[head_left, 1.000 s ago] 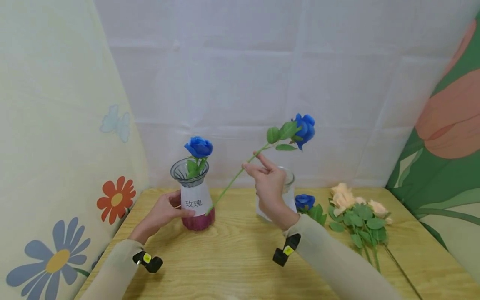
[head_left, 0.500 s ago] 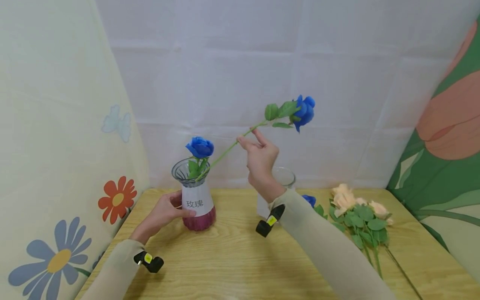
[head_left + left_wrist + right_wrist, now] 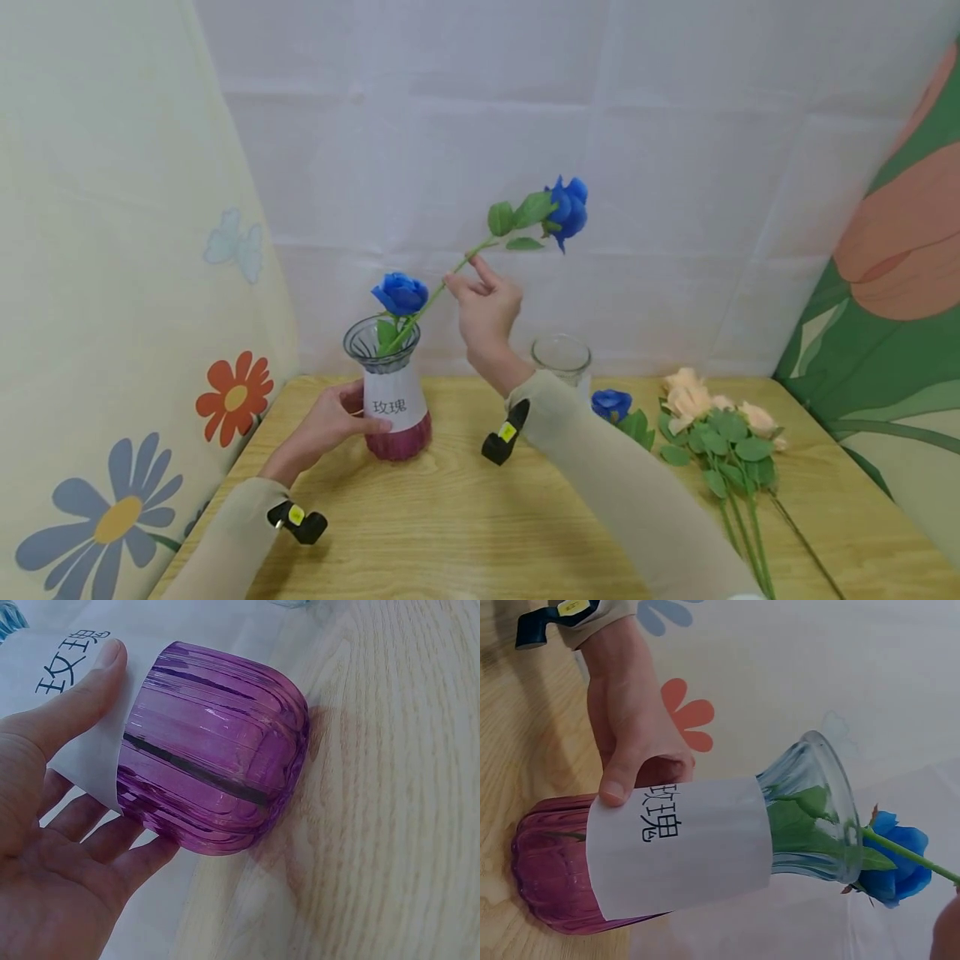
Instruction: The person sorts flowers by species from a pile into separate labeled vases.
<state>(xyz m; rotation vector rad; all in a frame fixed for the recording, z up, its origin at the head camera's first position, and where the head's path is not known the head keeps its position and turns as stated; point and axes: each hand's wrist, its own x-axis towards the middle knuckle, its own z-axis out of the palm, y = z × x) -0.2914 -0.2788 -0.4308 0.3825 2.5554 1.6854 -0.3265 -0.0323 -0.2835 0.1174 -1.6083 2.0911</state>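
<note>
A glass vase (image 3: 397, 440) with a purple base, a clear flared mouth and a white label stands upright on the table. My left hand (image 3: 324, 429) grips it from the left, thumb across the label (image 3: 82, 697). One blue rose (image 3: 401, 293) stands in the vase. With thumb and fingertips, my right hand (image 3: 489, 321) pinches the stem of a second blue rose (image 3: 567, 210), tilted with its bloom up to the right. The lower end of that stem (image 3: 911, 856) lies inside the vase mouth; its tip is hard to make out among the leaves.
Behind my right forearm a clear glass jar (image 3: 561, 354) is partly hidden. Another blue rose (image 3: 611, 404) lies beside it. Several peach roses (image 3: 697, 400) with green stems lie on the right of the wooden table (image 3: 420, 533). A white cloth (image 3: 480, 167) hangs behind.
My right hand has risen and moved left with the rose; the stem's lower end has gone from in front of the vase into its mouth. My left hand stays on the vase.
</note>
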